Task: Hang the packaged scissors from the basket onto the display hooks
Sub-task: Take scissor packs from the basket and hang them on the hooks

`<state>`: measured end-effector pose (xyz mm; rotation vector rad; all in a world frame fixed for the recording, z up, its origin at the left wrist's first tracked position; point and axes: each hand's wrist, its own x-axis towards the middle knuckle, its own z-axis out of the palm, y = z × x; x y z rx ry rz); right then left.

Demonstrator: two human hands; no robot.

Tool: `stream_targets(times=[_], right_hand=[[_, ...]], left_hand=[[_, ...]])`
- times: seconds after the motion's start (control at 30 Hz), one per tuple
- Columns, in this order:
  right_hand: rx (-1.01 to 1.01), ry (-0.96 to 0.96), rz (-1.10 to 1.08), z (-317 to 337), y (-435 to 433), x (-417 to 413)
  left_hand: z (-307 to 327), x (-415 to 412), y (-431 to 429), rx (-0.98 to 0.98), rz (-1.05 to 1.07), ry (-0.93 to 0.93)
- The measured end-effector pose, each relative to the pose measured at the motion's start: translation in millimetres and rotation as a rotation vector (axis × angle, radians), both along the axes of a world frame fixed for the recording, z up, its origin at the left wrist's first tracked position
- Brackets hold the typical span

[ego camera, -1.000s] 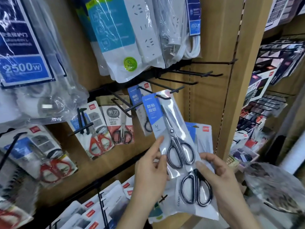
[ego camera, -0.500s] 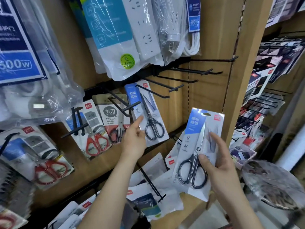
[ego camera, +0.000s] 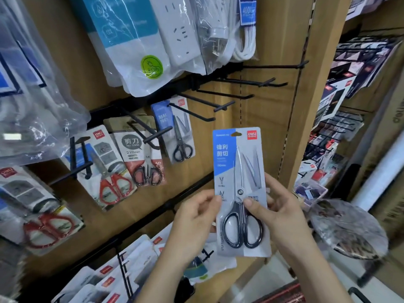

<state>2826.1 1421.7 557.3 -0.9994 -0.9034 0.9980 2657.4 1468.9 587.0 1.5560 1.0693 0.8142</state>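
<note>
Brown display wall (ego camera: 265, 119) carries a bare hook (ego camera: 192, 112); below-right of it, my left hand (ego camera: 192, 223) and right hand (ego camera: 282, 213) pinch the packaged scissors (ego camera: 238, 171) upright. I should lift its hang slot (ego camera: 236, 134) to that hook's tip, card square.

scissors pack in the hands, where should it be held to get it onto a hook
Grip the scissors pack by its lower side edges, beside the handle loops, coming from below. The card stands upright and flat with its hang hole at the top, so a low grip probably leaves that clear for an empty hook. The left hand and right hand pinch it there.
</note>
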Motion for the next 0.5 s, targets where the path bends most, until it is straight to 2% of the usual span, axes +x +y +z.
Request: stream_targets(times=[0.17,0.3,0.5], right_hand=[[-0.015,0.003,-0.065,-1.6,1.4,-1.5],[-0.067,-0.090,0.015,-2.9,0.0,1.4],[-0.112,-0.093,0.085,-4.1,-1.6,-0.7]], left_hand=[[-6.4,0.8,-10.3,0.117,0.021,0.028],[-4.7,-3.7,-9.3,0.184,0.121,-0.022],[7.5,-7.1,1.7,0.225,0.190,-0.081]])
